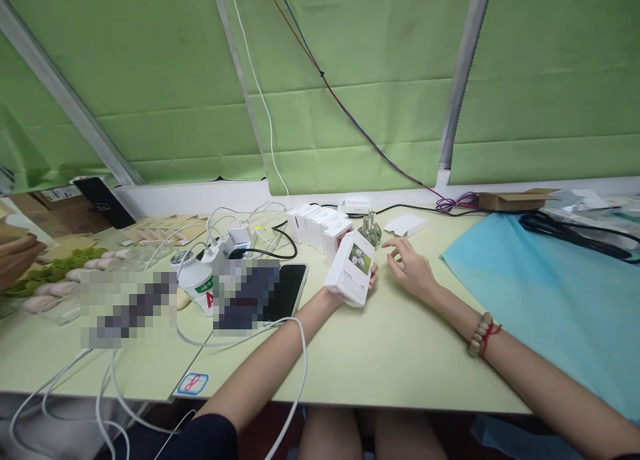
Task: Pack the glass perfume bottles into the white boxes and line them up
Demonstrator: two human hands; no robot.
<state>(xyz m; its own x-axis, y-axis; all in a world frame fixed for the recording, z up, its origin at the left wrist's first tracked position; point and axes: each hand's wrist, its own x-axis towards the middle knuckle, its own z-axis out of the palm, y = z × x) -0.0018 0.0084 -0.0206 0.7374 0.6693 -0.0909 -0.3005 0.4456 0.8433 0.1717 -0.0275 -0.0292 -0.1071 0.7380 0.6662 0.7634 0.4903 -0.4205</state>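
Note:
My left hand (364, 288) grips a white carton (351, 268) with a flower picture on its face, held tilted just above the pale green table (380, 360). My right hand (410, 267) hovers just right of the carton, fingers loosely apart, holding nothing. A small glass bottle (371, 230) stands right behind the carton. A row of several white cartons (318, 227) lines up behind it to the left, and one flat white box (406, 225) lies to the right.
A dark phone (285, 291), a white jar (196, 280), chargers and white cables (240, 237) crowd the left side. A blue cloth (550, 293) covers the table's right part. Black cables (575, 233) and a cardboard box (515, 199) sit at the back right. Another person's hand (17, 257) shows at far left.

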